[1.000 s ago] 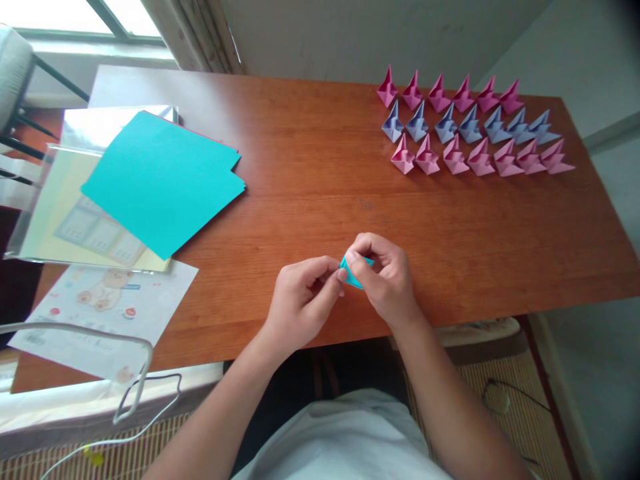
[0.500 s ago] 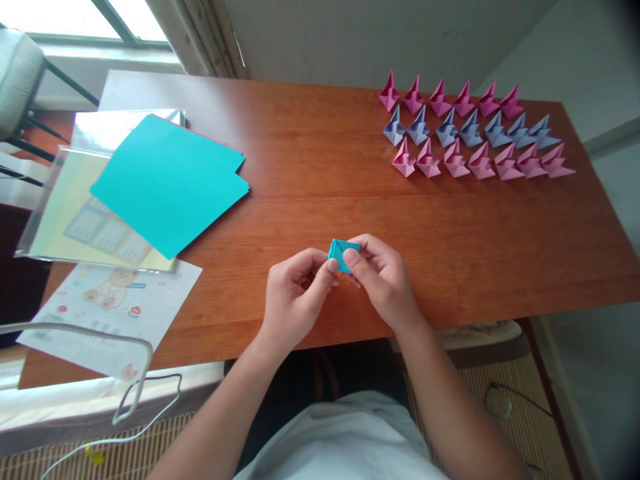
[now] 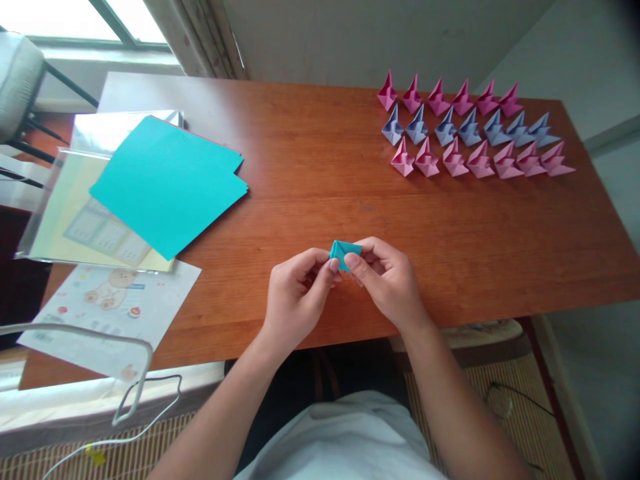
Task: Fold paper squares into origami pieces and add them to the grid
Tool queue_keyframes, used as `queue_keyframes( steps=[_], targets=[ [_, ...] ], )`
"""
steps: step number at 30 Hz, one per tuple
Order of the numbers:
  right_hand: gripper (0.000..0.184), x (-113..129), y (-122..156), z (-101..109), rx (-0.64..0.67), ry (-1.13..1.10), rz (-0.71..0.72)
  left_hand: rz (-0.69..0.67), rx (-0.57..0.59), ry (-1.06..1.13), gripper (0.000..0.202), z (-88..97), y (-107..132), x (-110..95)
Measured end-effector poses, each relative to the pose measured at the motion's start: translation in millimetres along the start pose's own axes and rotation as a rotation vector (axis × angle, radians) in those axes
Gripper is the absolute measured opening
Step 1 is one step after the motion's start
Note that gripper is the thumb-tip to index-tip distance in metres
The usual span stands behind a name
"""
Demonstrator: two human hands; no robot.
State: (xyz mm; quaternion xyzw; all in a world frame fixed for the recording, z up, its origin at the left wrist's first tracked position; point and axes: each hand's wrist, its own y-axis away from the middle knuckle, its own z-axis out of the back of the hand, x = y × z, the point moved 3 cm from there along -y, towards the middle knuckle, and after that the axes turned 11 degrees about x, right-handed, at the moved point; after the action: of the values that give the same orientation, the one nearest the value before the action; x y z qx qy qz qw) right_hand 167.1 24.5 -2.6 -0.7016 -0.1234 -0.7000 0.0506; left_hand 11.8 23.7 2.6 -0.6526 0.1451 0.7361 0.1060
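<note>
A small piece of folded turquoise paper point(image 3: 343, 249) is held between my two hands above the table's front part. My left hand point(image 3: 299, 288) pinches its left edge, thumb on the near face. From the other side, my right hand point(image 3: 387, 279) grips it with the thumb laid across its front. A diagonal fold line shows on the paper's face; its back and the fingertips behind it are hidden.
Rows of folded paper figures, dark pink point(image 3: 438, 100), lilac point(image 3: 445, 129) and light pink point(image 3: 455, 160), stand at the back right of the wooden table point(image 3: 300, 180). Turquoise sheets point(image 3: 170, 183) lie at left over a plastic sleeve point(image 3: 45, 227), near a printed sheet point(image 3: 115, 313).
Both hands and the folded paper have shifted very slightly to the right in view. The grip on the paper stays the same.
</note>
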Motion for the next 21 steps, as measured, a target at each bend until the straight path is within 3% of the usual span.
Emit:
queue_keyframes(
  steps=[4,7,10,15,18,21],
  targets=[
    [0.017,-1,1,1,-0.056,-0.044,0.035,-0.002,0.010,-0.004,0.023,0.4,0,0],
    [0.017,-2,0,0,-0.020,-0.010,0.045,-0.004,-0.002,0.009,0.022,0.4,0,1],
    [0.011,2,1,1,-0.036,0.157,0.118,-0.003,-0.008,0.001,0.021,-1.2,0,3],
    [0.007,15,10,4,-0.190,0.592,0.368,0.039,-0.044,0.098,0.027,-0.1,-1,1],
    [0.020,17,16,3,-0.221,0.849,0.567,0.115,0.090,0.217,0.042,3.5,-4,-3],
    [0.028,15,19,0,-0.151,0.973,0.707,0.154,0.236,0.307,0.048,10.1,-7,-7]
  ],
)
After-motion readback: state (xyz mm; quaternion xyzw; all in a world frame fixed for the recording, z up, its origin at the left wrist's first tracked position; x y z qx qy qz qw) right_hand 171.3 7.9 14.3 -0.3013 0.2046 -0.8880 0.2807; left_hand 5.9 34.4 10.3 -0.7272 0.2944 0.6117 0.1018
